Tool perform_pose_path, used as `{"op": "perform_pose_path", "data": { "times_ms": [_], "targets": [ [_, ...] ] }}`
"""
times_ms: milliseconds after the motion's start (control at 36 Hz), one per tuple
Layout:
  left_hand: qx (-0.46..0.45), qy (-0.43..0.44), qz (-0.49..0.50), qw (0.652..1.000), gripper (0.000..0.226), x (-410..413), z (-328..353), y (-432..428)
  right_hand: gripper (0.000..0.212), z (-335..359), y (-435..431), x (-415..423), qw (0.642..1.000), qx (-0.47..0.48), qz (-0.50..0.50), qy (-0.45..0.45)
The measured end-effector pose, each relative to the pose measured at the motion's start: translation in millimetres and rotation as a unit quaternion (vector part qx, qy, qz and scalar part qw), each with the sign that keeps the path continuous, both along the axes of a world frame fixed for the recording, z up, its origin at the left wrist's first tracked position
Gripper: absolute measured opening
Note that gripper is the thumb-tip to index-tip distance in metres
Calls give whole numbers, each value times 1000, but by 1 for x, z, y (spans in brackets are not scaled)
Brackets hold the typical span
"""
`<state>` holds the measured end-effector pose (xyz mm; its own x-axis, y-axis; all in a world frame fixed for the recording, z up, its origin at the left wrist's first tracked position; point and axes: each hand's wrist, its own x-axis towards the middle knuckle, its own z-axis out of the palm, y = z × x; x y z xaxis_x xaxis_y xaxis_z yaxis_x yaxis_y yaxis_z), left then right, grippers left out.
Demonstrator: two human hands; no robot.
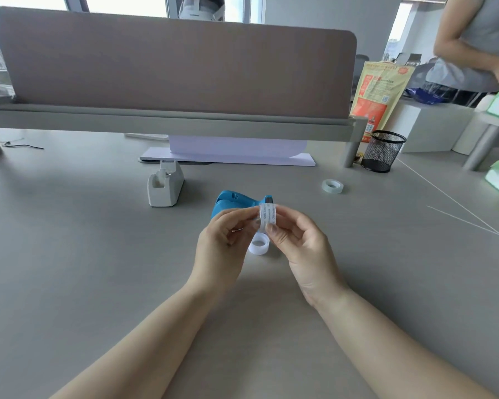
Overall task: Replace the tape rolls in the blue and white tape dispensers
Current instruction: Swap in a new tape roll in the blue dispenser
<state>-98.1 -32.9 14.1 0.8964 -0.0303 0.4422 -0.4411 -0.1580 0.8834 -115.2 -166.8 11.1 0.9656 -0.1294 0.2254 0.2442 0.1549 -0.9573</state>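
While my two hands meet above the middle of the grey counter (69, 254), I hold a small tape roll (267, 218) between them, lifted clear of the surface. My left hand (222, 249) pinches the roll's left side, its fingers (242, 217) closed round it. My right hand (303, 249) grips the right side, thumb pressed on the lower front edge and the other fingers curled behind; the roll's wrap, printed with small blue lettering, faces me. Neither hand is open at all, and both are closed on this one roll.

Directly below the held roll, toward six o'clock, a second white ring (259, 245) lies flat on the counter, partly hidden by my hands; whether it is a bare core or a roll I cannot tell. Just behind my hands, at twelve o'clock, the blue tape dispenser (231, 203) lies on the counter with its cutter end pointing right. Farther off, at about ten o'clock, the white tape dispenser (165, 184) stands upright, well apart from the blue one. At about two o'clock a clear tape roll (332, 186) lies flat by itself.

Beyond it, a black mesh pen cup (383, 151) stands beside the leg of the desk divider (173, 67). A stack of white paper (228, 156) rests under the divider at twelve o'clock.
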Motion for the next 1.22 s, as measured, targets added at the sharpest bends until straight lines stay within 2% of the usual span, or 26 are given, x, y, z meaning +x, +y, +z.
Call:
{"op": "perform_pose_path", "data": {
  "times_ms": [83, 139, 333, 472, 556, 639, 861, 944, 1000, 1083, 1139, 1222],
  "targets": [
    [2, 24, -9, 1000, 19, -1, -2, 1, 44, 3, 1, -2, 1000, 1, -11, -7],
    [-24, 61, -28, 997, 23, -4, 1, 2, 40, 4, 1, -3, 999, -22, -34, -16],
    [-35, 164, -51, 985, 29, -11, 11, -1, 41, -3, 1, -2, 963, -223, -130, -73],
    [-50, 184, -31, 981, 25, -8, 8, -2, 46, -7, 4, -1, 937, -294, -141, -124],
    [-52, 176, -32, 982, 22, -6, 8, 3, 48, -8, 4, -1, 930, -306, -139, -149],
    [-14, 135, -20, 991, 18, -2, 8, 8, 46, -6, 2, -2, 937, -290, -124, -151],
    [48, 41, 22, 998, 23, 4, 4, 13, 13, -5, -6, 2, 969, -193, -124, -94],
    [54, 7, 27, 998, 22, 1, 4, 12, 9, -5, -7, 2, 973, -178, -120, -86],
    [58, -12, 31, 998, 20, 1, 6, 12, 11, -4, -6, 0, 977, -165, -109, -83],
    [74, -25, 29, 997, 17, 2, 8, 14, 28, -1, -4, -1, 982, -159, -77, -70],
    [79, -25, 18, 996, 16, 6, 10, 17, 38, 0, -5, 0, 979, -181, -56, -68],
    [80, -12, 16, 997, 12, 19, 21, 26, 36, 5, -6, 5, 967, -228, -63, -92]
  ]
}}
